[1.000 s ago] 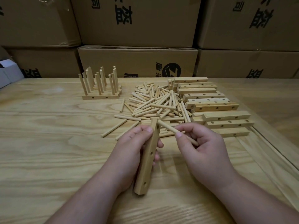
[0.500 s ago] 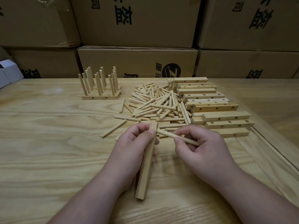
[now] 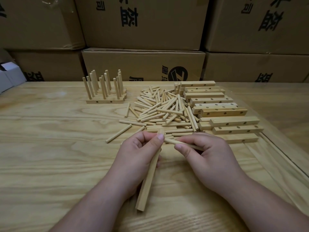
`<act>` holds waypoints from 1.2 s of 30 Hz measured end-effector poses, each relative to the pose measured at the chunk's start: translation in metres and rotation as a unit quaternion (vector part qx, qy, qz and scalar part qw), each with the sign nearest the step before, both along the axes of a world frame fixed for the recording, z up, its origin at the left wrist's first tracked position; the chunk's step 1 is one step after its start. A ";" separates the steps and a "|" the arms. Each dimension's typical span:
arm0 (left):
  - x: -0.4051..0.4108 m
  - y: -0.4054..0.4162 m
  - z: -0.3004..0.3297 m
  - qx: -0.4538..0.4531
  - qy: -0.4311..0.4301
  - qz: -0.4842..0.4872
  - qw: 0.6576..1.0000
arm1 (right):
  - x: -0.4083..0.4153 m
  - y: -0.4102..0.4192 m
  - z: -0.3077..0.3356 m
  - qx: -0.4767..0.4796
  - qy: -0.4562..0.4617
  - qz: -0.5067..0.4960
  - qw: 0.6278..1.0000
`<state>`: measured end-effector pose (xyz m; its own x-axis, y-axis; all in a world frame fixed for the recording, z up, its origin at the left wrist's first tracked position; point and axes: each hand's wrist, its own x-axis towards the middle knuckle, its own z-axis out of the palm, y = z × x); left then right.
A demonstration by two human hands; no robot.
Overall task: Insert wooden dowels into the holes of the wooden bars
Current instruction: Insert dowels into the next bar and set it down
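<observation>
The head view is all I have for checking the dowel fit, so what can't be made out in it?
- Holes of the long pale wooden bar held by the left hand: the visible faces show none.
- Tip of the round wooden dowel held by the right hand: hidden behind the left thumb, so insertion is unclear.
- Finished bars with upright dowels: rear rows overlap, count unclear.

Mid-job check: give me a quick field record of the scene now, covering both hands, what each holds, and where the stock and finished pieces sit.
left hand: left hand grips held bar, upright and tilted
right hand: right hand pinches held dowel, tip aimed at the bar's upper end
insertion: cannot tell whether the tip is in a hole
loose dowels: dowel pile, table centre
empty bars: bar stack, right of pile
finished: dowelled bars, back left
surface: table
</observation>
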<state>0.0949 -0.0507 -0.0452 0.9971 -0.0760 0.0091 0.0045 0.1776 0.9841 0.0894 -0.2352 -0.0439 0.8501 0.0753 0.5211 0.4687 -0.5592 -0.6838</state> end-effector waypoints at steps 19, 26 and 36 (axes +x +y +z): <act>-0.001 -0.002 -0.002 0.051 -0.004 -0.018 0.999 | -0.002 -0.001 0.003 -0.083 0.036 0.033 0.995; 0.001 -0.001 -0.001 0.096 -0.005 -0.034 0.995 | -0.010 0.009 0.019 -0.313 0.054 0.036 0.948; 0.000 0.000 -0.002 0.171 -0.063 -0.057 0.982 | -0.011 0.007 0.016 -0.084 0.189 0.111 0.972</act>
